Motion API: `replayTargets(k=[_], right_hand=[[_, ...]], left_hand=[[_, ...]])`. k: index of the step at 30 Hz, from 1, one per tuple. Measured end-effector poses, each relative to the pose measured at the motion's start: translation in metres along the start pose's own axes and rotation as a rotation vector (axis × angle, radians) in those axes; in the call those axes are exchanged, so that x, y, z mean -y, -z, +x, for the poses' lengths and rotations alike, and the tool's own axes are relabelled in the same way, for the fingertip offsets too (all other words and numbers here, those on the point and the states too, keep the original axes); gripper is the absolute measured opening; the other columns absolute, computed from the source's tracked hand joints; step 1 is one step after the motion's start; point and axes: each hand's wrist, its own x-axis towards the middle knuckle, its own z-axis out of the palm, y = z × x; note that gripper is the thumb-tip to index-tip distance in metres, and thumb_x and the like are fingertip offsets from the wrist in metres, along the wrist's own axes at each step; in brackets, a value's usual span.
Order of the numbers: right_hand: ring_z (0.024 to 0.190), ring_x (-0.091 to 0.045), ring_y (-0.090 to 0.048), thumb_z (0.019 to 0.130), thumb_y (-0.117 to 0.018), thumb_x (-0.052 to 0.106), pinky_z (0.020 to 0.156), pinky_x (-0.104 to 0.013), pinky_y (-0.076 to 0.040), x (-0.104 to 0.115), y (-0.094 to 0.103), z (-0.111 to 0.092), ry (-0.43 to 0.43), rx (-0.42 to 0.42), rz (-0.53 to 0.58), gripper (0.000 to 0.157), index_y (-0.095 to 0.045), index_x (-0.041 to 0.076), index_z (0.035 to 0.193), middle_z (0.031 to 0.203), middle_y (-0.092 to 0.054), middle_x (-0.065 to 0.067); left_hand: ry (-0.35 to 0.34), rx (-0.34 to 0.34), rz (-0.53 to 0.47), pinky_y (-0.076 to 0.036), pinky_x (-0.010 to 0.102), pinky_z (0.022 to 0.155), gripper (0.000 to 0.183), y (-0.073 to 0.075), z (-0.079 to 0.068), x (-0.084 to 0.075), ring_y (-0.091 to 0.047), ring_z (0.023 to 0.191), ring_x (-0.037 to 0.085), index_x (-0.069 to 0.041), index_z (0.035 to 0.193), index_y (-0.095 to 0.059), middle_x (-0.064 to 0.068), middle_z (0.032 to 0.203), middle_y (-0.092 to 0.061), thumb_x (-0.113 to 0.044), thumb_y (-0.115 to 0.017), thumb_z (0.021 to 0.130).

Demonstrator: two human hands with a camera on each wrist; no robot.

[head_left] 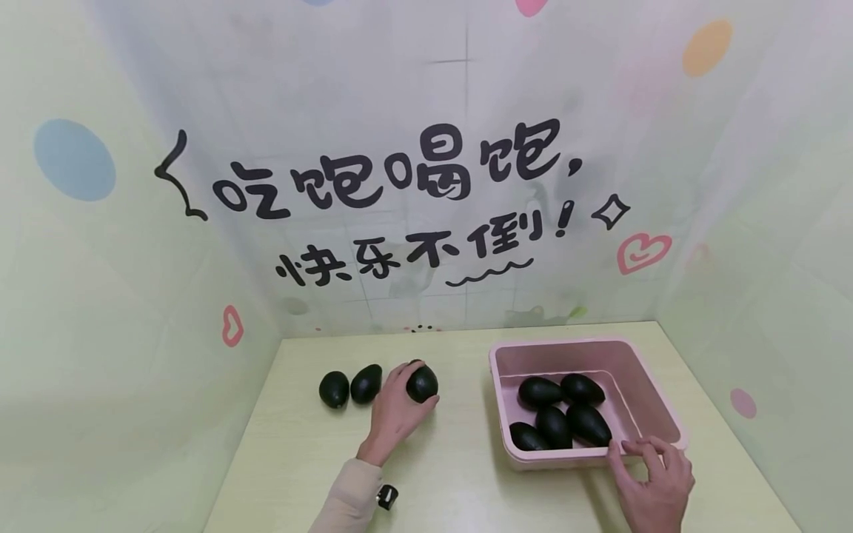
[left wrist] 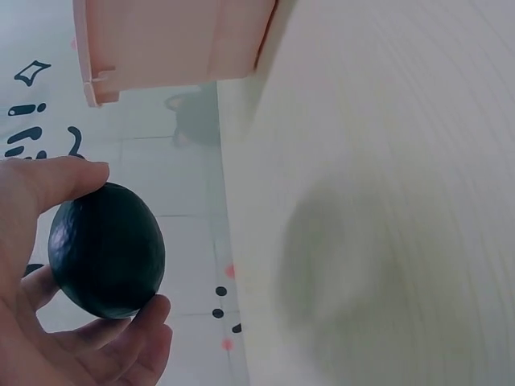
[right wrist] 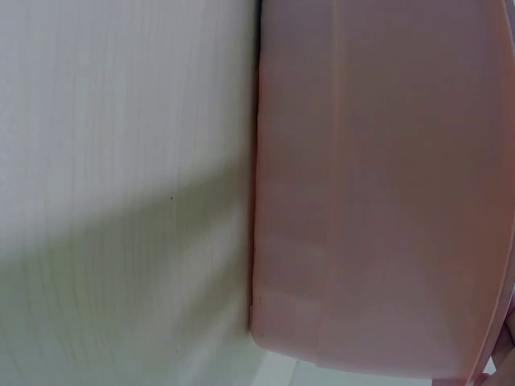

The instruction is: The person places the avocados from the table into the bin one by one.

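My left hand holds a dark green avocado between thumb and fingers. In the left wrist view the avocado is up off the table, with the thumb on one side and curled fingers on the other. Two more avocados, one rounder and one tilted, lie on the table left of that hand. A pink plastic bin at the right contains several avocados. At the bin's near right corner, my right hand grips the rim with thumb and fingertips.
The pale wood-grain table is enclosed by printed fabric walls at the back and both sides. A small black object shows beside the left sleeve.
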Motion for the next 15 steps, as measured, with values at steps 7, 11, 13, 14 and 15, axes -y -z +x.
replayTargets(k=[7,11,13,14,15], right_hand=[[0.115,0.012,-0.037,0.086,-0.074,0.039,0.091,-0.035,-0.027,0.000,-0.003,0.000,0.012,-0.031,0.004,0.045,-0.072,-0.005,0.075,0.090,-0.062,-0.025],[0.115,0.012,-0.037,0.088,-0.071,0.044,0.091,-0.035,-0.027,0.002,-0.003,0.002,0.031,-0.038,0.003,0.051,-0.072,-0.006,0.075,0.089,-0.063,-0.026],[0.115,0.012,-0.037,0.089,-0.071,0.045,0.090,-0.035,-0.026,0.003,-0.003,0.002,0.032,-0.040,0.000,0.053,-0.072,-0.006,0.075,0.089,-0.063,-0.027],[0.115,0.012,-0.037,0.089,-0.071,0.045,0.090,-0.035,-0.026,0.003,-0.003,0.002,0.029,-0.039,0.000,0.053,-0.072,-0.006,0.075,0.089,-0.063,-0.026],[0.115,0.012,-0.037,0.088,-0.071,0.044,0.090,-0.035,-0.026,0.003,-0.003,0.002,0.027,-0.039,0.000,0.052,-0.072,-0.006,0.075,0.089,-0.063,-0.026]], left_hand=[[-0.015,0.026,-0.001,-0.058,0.057,0.088,0.066,0.004,0.000,-0.012,-0.070,0.117,0.040,-0.025,0.144,-0.066,0.015,0.150,-0.061,-0.039,-0.087,0.083],[-0.034,0.019,0.002,-0.058,0.056,0.085,0.066,0.006,0.000,-0.020,-0.071,0.115,0.040,-0.026,0.143,-0.066,0.015,0.150,-0.061,-0.039,-0.088,0.083],[-0.049,0.014,0.007,-0.059,0.054,0.084,0.065,0.007,0.000,-0.024,-0.072,0.113,0.039,-0.027,0.143,-0.067,0.014,0.149,-0.061,-0.040,-0.088,0.082],[-0.059,0.010,0.009,-0.059,0.054,0.083,0.065,0.008,0.001,-0.027,-0.072,0.112,0.039,-0.027,0.142,-0.067,0.014,0.149,-0.061,-0.040,-0.088,0.082],[-0.068,0.008,0.011,-0.059,0.053,0.083,0.065,0.009,0.001,-0.029,-0.072,0.112,0.039,-0.027,0.142,-0.067,0.014,0.149,-0.062,-0.040,-0.088,0.082]])
